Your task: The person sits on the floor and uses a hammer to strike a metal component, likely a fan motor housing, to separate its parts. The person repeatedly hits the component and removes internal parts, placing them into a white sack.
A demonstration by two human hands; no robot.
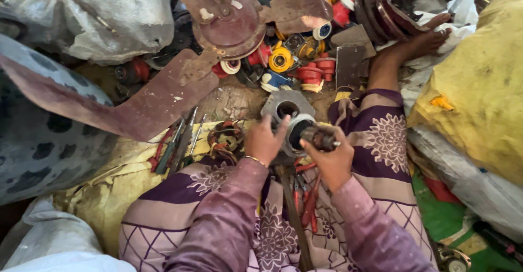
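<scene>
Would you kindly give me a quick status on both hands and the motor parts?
Left hand steadying the round metal housing. Right hand gripping the rotor at its mouth. Screwdrivers and copper coil lying close by, left.

1. The person is wearing long mauve sleeves [229,217], faintly mottled.
2. A thin gold bangle [254,159] is circling the left wrist.
3. Purple-and-beige garment [381,136] with white floral medallions is covering the legs.
</scene>
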